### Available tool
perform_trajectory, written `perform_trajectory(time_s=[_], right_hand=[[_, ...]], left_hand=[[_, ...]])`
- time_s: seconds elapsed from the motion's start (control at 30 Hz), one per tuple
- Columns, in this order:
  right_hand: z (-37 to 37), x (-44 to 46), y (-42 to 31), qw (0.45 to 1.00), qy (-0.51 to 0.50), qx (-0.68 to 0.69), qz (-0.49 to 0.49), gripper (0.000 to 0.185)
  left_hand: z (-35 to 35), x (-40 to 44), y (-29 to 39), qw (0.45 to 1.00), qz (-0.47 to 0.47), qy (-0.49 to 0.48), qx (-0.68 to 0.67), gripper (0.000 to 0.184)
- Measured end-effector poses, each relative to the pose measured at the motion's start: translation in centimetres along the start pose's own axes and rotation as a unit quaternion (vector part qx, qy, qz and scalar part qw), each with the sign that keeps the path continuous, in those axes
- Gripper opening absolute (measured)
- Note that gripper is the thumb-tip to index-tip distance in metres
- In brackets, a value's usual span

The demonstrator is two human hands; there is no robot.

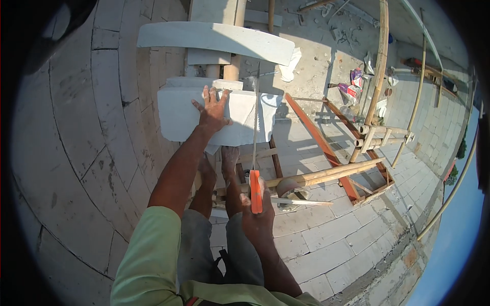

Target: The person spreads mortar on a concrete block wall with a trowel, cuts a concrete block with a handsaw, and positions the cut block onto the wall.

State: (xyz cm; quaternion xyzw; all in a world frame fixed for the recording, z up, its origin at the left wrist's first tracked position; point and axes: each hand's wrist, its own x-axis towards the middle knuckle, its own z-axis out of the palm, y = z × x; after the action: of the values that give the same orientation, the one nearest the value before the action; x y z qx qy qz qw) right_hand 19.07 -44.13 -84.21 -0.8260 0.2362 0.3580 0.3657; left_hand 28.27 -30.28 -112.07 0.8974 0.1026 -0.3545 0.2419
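A pale, rough-edged block (pixel 178 115) lies across a bamboo support below me. My left hand (pixel 212 109) presses on its top with the fingers spread. My right hand (pixel 258 206) is wrapped round the orange handle of a saw (pixel 256 191). The thin saw blade (pixel 256 127) runs away from me across the right part of the block, near its jagged right end. Beyond the block, a long curved white slab (pixel 214 41) lies across the support.
A block wall (pixel 71 112) rises on the left. To the right are a reddish wooden frame (pixel 321 143), bamboo poles (pixel 380 61) and purple-and-white bags (pixel 352 89) on the floor. My bare feet (pixel 230 155) are just below the block.
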Motion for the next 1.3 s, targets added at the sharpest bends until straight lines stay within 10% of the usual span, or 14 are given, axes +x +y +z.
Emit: perform_trajectory(time_s=[0.67,0.77,1.07,1.3], right_hand=[[-0.5,-5.4,-1.0,0.999,0.007,-0.032,-0.038,0.058],[0.7,-3.4,-1.1,0.997,-0.017,0.016,0.074,0.058],[-2.0,-7.1,-0.8,0.997,0.013,-0.037,-0.067,0.058],[2.1,6.8,1.3,0.994,0.056,-0.055,-0.073,0.057]], left_hand=[[0.0,-0.4,-0.2,1.0,-0.013,0.0,-0.006,0.111],[0.1,-0.3,0.4,1.0,-0.002,-0.014,0.002,0.112],[0.3,-0.5,-0.3,1.0,-0.012,-0.003,0.014,0.112],[1.2,0.1,-0.6,1.0,0.005,0.016,-0.013,0.113]])
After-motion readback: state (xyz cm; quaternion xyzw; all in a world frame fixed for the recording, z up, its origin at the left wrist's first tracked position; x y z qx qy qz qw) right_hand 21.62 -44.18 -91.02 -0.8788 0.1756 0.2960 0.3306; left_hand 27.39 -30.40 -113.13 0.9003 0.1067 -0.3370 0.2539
